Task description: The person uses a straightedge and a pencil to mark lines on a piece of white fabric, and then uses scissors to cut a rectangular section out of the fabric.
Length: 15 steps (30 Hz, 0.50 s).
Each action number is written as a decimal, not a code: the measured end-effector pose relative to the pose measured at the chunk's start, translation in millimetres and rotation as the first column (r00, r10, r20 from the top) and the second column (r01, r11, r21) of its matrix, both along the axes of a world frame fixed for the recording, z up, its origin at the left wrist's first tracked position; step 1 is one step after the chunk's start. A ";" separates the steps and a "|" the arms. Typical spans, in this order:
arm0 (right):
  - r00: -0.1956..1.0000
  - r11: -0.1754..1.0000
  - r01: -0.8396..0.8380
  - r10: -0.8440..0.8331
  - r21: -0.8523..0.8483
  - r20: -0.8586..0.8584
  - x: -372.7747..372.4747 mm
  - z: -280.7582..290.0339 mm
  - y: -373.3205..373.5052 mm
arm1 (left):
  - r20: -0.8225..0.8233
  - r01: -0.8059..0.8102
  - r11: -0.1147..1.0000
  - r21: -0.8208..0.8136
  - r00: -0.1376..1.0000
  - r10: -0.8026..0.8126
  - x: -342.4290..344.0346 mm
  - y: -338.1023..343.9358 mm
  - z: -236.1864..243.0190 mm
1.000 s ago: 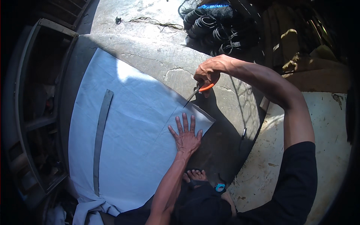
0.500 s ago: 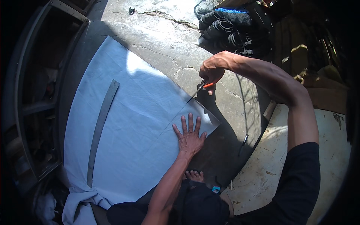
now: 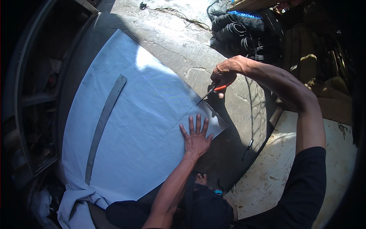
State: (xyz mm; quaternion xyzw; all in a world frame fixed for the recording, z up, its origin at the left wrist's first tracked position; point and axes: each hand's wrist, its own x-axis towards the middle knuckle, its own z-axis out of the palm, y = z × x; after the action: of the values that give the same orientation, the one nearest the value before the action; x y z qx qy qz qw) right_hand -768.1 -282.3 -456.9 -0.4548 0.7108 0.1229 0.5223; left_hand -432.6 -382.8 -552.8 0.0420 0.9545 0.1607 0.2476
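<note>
A broad sheet of pale blue-white cloth [image 3: 126, 152] lies spread on the ground, with a thin straight line across its right part. Flat on the cloth near its right corner, my left hand [image 3: 196, 143] presses down with fingers spread. My right hand [image 3: 225, 74] grips scissors [image 3: 221, 87] with orange-red handles. Their dark blades meet the cloth's upper right edge at the line, above my left fingertips. How far the blades are apart is too small to tell. A long grey flat strip, like a ruler [image 3: 103, 122], rests on the cloth's left half.
A wooden-framed cabinet [image 3: 38, 101] stands at the left. Dark rolled material [image 3: 234, 32] is piled at the back right. A pen-like object [image 3: 250, 144] lies on the concrete floor [image 3: 171, 42], beside a worn pale board [image 3: 263, 183]. Bunched cloth [image 3: 74, 202] gathers at the lower left.
The whole view has shifted slightly, so most things appear a little further right. The scissor blades reach slightly further in past the cloth's edge. My left hand stays spread on the cloth.
</note>
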 end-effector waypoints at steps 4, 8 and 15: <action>1.000 0.997 -0.021 0.020 0.079 0.012 1.0 -10.9 2.0 | -0.044 0.001 1.000 0.008 0.999 0.000 1.8 1.9 -1.0; 0.999 0.998 -0.002 0.000 0.068 0.036 -2.8 -12.1 -1.6 | -0.043 -0.010 1.000 -0.002 0.999 0.010 4.1 -1.5 -2.5; 0.993 0.997 0.074 -0.074 0.002 0.092 -8.0 -13.5 4.3 | -0.033 -0.001 1.000 0.010 0.999 0.001 3.5 0.1 -2.7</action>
State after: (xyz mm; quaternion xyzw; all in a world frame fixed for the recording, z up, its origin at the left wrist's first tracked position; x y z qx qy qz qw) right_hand -776.1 -278.0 -470.3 -0.4334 0.7026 0.0819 0.5585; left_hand -429.2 -382.7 -555.5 0.0452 0.9577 0.1646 0.2315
